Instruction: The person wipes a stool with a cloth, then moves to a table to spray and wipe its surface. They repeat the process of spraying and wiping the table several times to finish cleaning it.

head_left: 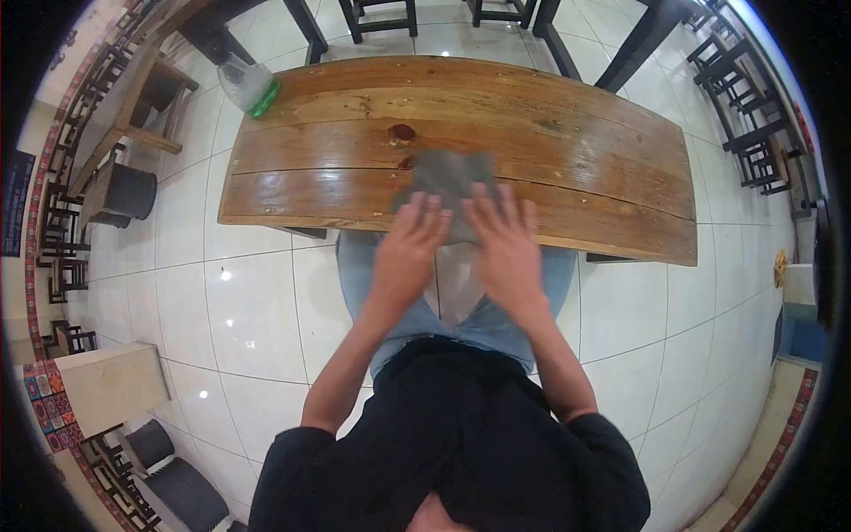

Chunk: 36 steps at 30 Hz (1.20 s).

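L hand (411, 246), R hand (507, 247), both prob. palm-down

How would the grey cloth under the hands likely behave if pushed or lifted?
The grey cloth is probably floppy, given its thin look and uneven outline. It would likely slide fairly easily, since the wooden tabletop looks glossy. Lifted by one edge, it may droop.

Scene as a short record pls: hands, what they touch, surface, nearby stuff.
left hand: palm down, fingers on the cloth's left side
right hand: palm down, fingers on the cloth's right side
held down: grey cloth, blurred, near the table's front edge
surface: wooden table of long planks
on table: bottle, clear and green, at the far left corner
beyond table: dark stools
floor: pale tiles
unclear: bottle's contents
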Each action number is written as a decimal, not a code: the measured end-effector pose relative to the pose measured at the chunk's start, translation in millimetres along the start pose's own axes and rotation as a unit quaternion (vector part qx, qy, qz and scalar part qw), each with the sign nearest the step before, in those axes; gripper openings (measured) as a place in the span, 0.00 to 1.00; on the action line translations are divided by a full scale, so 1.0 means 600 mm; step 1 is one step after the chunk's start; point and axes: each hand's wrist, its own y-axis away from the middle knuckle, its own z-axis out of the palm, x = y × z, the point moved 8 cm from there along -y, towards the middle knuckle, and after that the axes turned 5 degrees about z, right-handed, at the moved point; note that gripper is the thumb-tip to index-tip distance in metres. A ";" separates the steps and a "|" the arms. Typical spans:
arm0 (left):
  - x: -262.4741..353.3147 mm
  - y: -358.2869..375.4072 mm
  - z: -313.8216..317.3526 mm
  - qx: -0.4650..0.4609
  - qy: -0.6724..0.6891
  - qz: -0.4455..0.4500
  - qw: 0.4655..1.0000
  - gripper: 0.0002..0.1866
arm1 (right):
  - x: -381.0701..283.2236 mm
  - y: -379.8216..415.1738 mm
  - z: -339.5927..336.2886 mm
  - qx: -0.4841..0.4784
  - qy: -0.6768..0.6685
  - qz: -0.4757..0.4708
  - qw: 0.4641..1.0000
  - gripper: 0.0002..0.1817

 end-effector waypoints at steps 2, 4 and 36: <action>0.071 -0.056 0.056 0.015 0.070 0.075 0.995 0.33 | 0.097 0.049 -0.037 0.005 0.032 0.092 0.995 0.34; 0.142 -0.111 0.107 -0.019 0.128 0.144 0.981 0.29 | 0.181 0.095 -0.064 0.009 0.071 0.179 0.981 0.33; -0.159 -0.065 -0.026 0.122 0.040 -0.102 0.986 0.29 | 0.079 -0.093 0.018 0.026 -0.047 -0.071 0.996 0.33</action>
